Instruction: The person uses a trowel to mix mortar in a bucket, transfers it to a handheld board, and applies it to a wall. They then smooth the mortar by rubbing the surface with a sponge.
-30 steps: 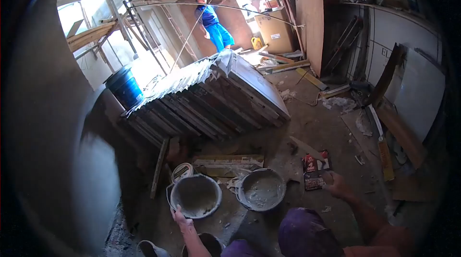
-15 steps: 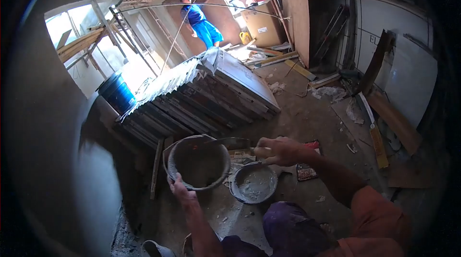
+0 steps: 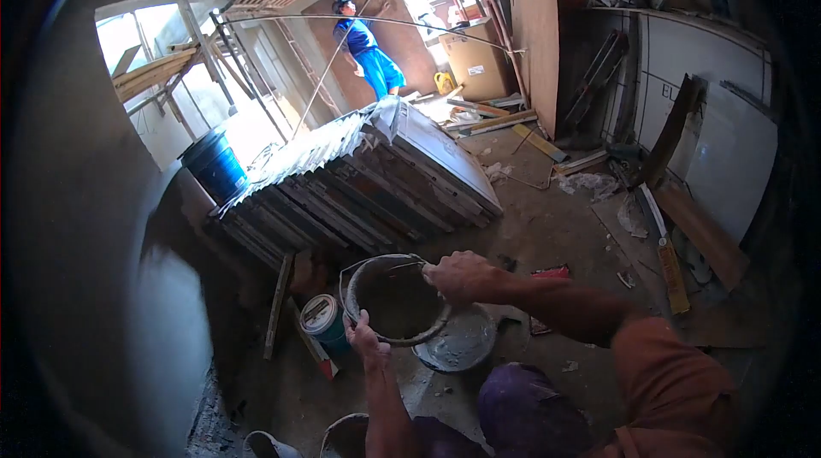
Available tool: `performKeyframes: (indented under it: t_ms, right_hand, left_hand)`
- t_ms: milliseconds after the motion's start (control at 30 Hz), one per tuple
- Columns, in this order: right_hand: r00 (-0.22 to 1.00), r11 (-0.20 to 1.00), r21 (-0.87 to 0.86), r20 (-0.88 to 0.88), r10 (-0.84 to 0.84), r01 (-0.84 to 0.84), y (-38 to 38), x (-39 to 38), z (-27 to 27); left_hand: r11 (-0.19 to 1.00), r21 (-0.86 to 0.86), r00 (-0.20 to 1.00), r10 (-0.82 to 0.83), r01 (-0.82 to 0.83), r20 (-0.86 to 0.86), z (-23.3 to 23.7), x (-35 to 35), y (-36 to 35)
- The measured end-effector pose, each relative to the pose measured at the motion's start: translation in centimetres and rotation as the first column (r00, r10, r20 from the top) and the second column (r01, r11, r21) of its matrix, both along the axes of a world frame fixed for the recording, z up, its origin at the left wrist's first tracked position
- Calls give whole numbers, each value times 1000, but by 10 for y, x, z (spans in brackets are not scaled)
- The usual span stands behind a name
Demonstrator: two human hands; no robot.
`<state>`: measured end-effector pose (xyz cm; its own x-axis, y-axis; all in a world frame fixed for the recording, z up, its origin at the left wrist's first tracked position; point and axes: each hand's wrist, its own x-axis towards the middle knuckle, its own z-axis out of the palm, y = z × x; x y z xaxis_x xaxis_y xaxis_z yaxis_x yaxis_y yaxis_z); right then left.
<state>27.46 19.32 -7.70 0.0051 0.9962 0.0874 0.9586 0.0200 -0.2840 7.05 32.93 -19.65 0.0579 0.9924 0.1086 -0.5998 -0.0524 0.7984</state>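
A large round bucket, dark inside with a pale crusted rim, is at the lower middle. My left hand is closed on its near left rim. At the bucket's right edge my right hand is closed; the bucket's rim is right beside its fingers, and what it grips is hidden. A thin wire handle crosses the far side of the rim. Partly under the bucket's right side, a smaller basin holds grey wet mix.
A lidded tub stands left of the bucket. Beyond are stacked panels and a blue barrel. A person in blue stands at the back. Planks and a yellow level lie to the right.
The large bucket has moved right, partly over the basin, uncovering the lidded tub. My right hand has come left to its rim, and the tool seen over the bucket no longer shows clearly.
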Motion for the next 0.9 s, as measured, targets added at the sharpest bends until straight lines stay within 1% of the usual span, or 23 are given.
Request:
performKeyframes:
  t_ms: [67,100,167,200,233,267,300,333,367,400,433,467,500,567,633,700,733,800,867,900]
  right_hand:
    - [998,999,-30,51,36,-35,1,4,11]
    - [998,999,-32,56,37,-36,5,5,12]
    - [989,997,-75,139,41,-31,17,5,7]
    - [990,996,-79,137,44,-33,23,6,0]
    - [993,993,-99,99,67,-57,31,8,-10]
    - [994,990,-115,62,88,-81,37,7,-16]
    - [994,990,-115,60,89,-82,40,7,-23]
    - [989,984,-133,70,127,-116,42,7,-30]
    - [983,976,-154,81,165,-151,44,6,-34]
    - [983,976,-160,89,163,-148,46,7,-38]
    - [980,966,-182,42,193,-182,46,8,-42]
    - [975,955,-202,-6,221,-218,43,6,-40]
    - [975,954,-205,0,222,-217,39,4,-37]
    - [954,926,-236,-21,298,-294,29,0,-31]
    - [949,919,-256,10,314,-301,25,-2,-34]
    - [943,914,-262,40,330,-309,22,0,-32]
    - [949,910,-288,17,314,-296,21,5,-25]
    - [955,905,-317,-4,298,-283,21,12,-10]
    - [982,910,-388,58,181,-145,23,16,0]
    - [982,911,-388,61,179,-142,25,18,0]
  left_hand:
    - [1000,26,1000,-15,15,5,-1,0,4]
    - [999,26,999,-40,41,-19,0,1,4]
    - [998,14,997,-63,64,-42,-2,2,0]
    - [995,43,996,-86,87,-26,-1,3,-1]
    - [991,74,994,-109,109,-12,0,4,-1]
    - [991,74,994,-107,107,-14,1,4,-1]
    - [993,60,994,-105,106,-26,4,6,-3]
    - [993,46,994,-104,105,-36,5,7,-3]
    - [993,44,994,-105,106,-33,0,6,2]
    - [990,73,993,-116,118,-31,-6,7,7]
    - [986,100,991,-128,130,-29,-12,9,10]
    - [987,95,991,-130,132,-21,-12,10,7]
    - [982,95,987,-161,162,-24,-10,10,5]
    - [978,96,983,-184,185,-20,-10,9,9]
    - [987,64,983,-137,146,-120,-22,7,17]
    - [986,73,987,-141,147,-81,-14,12,7]
    - [985,83,988,-148,152,-47,-9,14,1]
    - [984,64,986,-162,164,-31,-1,17,-5]
    - [982,47,983,-181,182,-16,3,19,-10]
    - [979,65,982,-189,191,-28,4,21,-11]
